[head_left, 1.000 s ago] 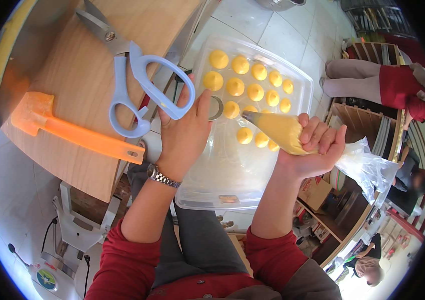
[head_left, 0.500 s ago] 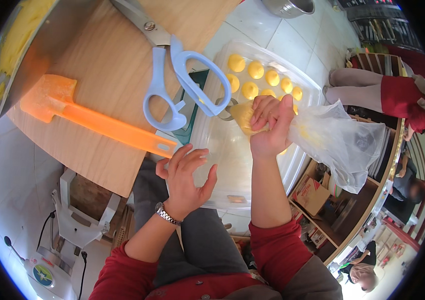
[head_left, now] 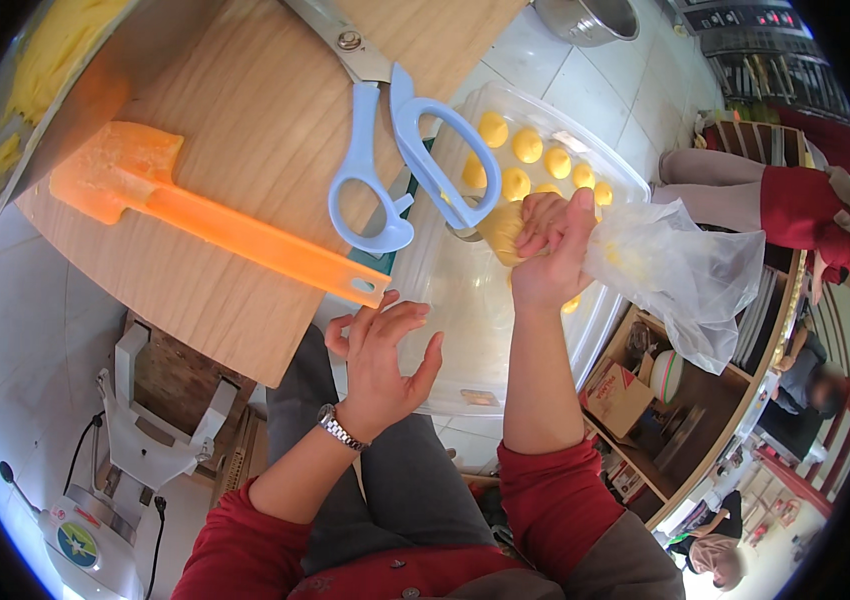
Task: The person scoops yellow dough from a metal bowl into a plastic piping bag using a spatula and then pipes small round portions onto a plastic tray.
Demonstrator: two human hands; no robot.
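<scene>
My right hand (head_left: 552,245) is wrapped round a clear piping bag (head_left: 680,270) filled with yellow mixture, its loose end trailing to the right. The bag's filled tip points left over a clear plastic tub (head_left: 445,375). Inside the tub sit rows of round yellow dollops (head_left: 527,146); my hand hides some of them. My left hand (head_left: 385,362), with a metal watch at the wrist, hovers with fingers loosely spread and nothing in it. Its fingertips are by the handle end of an orange spatula (head_left: 245,238) on the wooden table. Blue-handled scissors (head_left: 360,165) jut over the table's edge.
A metal bowl (head_left: 65,95) with yellow mixture stands at the left on the wooden table (head_left: 195,310). A white machine (head_left: 155,420) is below it. A metal pot (head_left: 585,20) is at the far side. Wooden shelving (head_left: 690,440) and several people are at the right.
The view has shifted slightly, so the table, scissors and spatula appear farther right. My right hand still grips the bag, and my left hand remains spread.
</scene>
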